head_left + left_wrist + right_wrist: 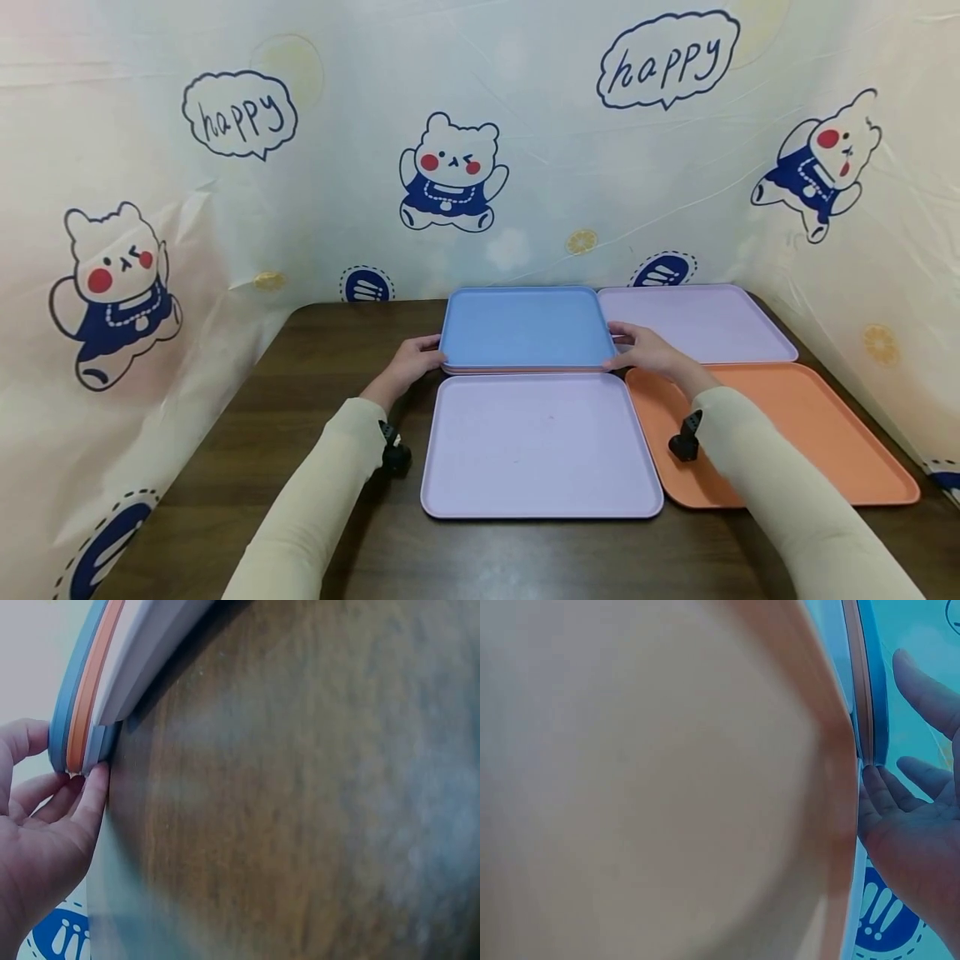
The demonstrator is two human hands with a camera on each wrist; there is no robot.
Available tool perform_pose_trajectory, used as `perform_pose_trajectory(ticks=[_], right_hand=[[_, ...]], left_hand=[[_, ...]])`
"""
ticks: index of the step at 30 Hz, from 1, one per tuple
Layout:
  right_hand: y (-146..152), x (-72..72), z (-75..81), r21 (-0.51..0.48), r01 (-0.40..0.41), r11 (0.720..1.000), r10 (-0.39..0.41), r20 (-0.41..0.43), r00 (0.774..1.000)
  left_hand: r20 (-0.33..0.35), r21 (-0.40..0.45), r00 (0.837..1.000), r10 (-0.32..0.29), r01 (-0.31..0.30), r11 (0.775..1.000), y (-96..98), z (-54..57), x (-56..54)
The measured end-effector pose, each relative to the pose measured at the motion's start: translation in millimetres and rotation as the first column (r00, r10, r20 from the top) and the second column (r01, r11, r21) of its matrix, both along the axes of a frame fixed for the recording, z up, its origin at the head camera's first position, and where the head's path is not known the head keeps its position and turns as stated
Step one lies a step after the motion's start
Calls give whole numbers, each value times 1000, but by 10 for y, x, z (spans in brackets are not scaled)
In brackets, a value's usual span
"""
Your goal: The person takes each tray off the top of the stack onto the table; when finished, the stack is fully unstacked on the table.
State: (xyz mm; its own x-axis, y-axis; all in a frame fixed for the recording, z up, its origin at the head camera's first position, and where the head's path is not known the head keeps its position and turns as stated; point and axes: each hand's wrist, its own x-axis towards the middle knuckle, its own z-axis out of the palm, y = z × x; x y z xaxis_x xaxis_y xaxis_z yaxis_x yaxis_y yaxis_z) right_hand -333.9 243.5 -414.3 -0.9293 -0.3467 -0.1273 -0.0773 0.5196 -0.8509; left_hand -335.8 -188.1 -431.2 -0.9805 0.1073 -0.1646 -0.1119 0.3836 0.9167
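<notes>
A stack of trays with a blue tray [528,327] on top lies at the back middle of the table. Under the blue one, the left wrist view shows an orange tray edge [94,682] and paler edges below. My left hand [414,362] grips the stack's left side, thumb at the blue rim and fingertips low against the edges. On the opposite side is my right hand [647,350]. Its fingertips touch the stack's edge, while in the right wrist view the thumb [926,694] stands apart from the blue rim.
A lilac tray [542,446] lies directly in front of the stack. Another lilac tray [690,321] is at the back right, with an orange tray [817,433] before it, under my right forearm. Dark wooden table [300,433] shows on the left; a printed curtain [540,167] hangs behind.
</notes>
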Motion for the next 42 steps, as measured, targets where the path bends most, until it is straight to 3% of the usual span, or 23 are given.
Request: perform_pose_trajectory(ticks=[15, 23, 30, 38, 42], right_hand=[[16, -6, -30, 21, 24, 999, -25, 30, 999], [0, -14, -46, 14, 11, 1000, -11, 11, 1000], [-16, -14, -58, 43, 31, 999, -33, 31, 999], [-23, -30, -48, 51, 13, 999, -15, 38, 999], [-33, -44, -52, 52, 12, 999, -14, 46, 999]], left_hand=[[-31, 4, 996, 84, -84, 996, 52, 58, -18], [-12, 73, 982, 188, -187, 980, 18, 180, -61], [91, 277, 975, 203, -221, 935, -74, 176, -38], [82, 462, 979, 187, -204, 863, -161, 113, 10], [109, 491, 978, 178, -209, 846, -188, 104, 38]])
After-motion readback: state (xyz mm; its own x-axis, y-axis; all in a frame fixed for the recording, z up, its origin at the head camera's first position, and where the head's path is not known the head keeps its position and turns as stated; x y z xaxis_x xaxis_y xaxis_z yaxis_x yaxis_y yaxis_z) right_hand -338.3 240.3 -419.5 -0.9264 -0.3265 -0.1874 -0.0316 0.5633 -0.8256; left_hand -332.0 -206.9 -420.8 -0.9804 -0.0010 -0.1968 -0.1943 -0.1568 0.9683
